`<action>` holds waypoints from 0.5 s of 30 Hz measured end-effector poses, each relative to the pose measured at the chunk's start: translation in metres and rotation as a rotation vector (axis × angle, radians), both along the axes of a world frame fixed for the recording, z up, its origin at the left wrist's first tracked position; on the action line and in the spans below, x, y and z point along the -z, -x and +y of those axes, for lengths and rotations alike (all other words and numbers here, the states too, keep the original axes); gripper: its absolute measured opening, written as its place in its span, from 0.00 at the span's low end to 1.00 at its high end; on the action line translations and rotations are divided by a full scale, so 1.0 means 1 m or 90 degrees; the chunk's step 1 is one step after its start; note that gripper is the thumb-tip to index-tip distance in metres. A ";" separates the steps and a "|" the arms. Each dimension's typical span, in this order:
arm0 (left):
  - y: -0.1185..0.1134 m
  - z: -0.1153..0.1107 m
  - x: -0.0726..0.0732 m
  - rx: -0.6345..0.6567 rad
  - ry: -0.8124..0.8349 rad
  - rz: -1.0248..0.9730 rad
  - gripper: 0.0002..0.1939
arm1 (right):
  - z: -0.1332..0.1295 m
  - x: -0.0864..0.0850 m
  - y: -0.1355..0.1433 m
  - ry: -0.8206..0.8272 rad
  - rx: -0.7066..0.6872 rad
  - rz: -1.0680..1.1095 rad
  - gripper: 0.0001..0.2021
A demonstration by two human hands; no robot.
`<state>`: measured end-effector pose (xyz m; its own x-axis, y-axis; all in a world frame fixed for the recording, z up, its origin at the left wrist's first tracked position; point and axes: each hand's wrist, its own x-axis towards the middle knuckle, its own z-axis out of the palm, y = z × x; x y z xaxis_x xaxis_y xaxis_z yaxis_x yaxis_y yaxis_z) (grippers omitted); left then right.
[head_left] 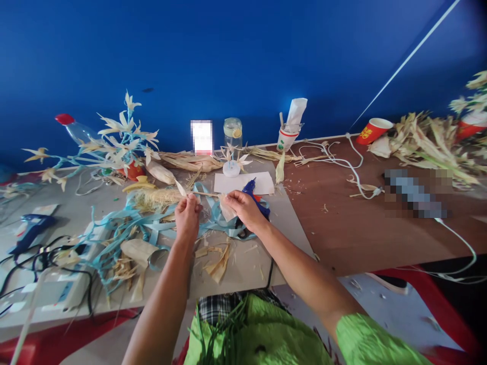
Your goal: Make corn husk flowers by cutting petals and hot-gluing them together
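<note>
A thin pale strip (207, 194) stretches between my two hands above the table's middle. My left hand (187, 215) is closed on a piece of dried husk (180, 188) whose pointed end sticks up past the fingers. In a pinch, my right hand (242, 207) holds another pale husk piece (227, 209), which hangs below the fingertips. Behind my right hand lies a blue glue gun (251, 191), partly hidden. Light blue ribbons (155, 225) and shredded husk fibre (155, 198) are spread beneath and left of my hands. A small husk flower on a white round base (231, 169) stands beyond them.
Husk flowers (125, 132) on blue stems stand at the left back, near a second glue gun (32, 230) and a power strip (72, 284). At the back are a glass jar (233, 133), a white cup (287, 138) and a red cup (374, 131). Husks (429, 142) pile at right.
</note>
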<state>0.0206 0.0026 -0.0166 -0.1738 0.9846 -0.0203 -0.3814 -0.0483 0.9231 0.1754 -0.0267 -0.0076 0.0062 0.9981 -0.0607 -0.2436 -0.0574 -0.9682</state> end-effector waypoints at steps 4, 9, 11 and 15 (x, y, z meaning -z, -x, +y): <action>-0.005 -0.004 0.003 0.106 0.008 0.047 0.15 | 0.000 0.001 0.001 -0.016 -0.003 -0.016 0.16; -0.008 -0.010 0.002 0.255 0.023 0.044 0.14 | 0.001 0.004 0.002 -0.009 -0.002 -0.041 0.15; -0.008 -0.010 0.003 0.290 0.031 0.050 0.14 | 0.002 0.005 0.001 -0.012 0.007 -0.049 0.14; -0.007 -0.009 0.007 0.310 0.035 0.069 0.14 | 0.001 0.004 0.001 -0.019 0.013 -0.061 0.14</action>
<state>0.0279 -0.0069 -0.0238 0.3015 0.9500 -0.0810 -0.2497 0.1607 0.9549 0.1746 -0.0254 -0.0116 0.0315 0.9991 -0.0288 -0.1513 -0.0237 -0.9882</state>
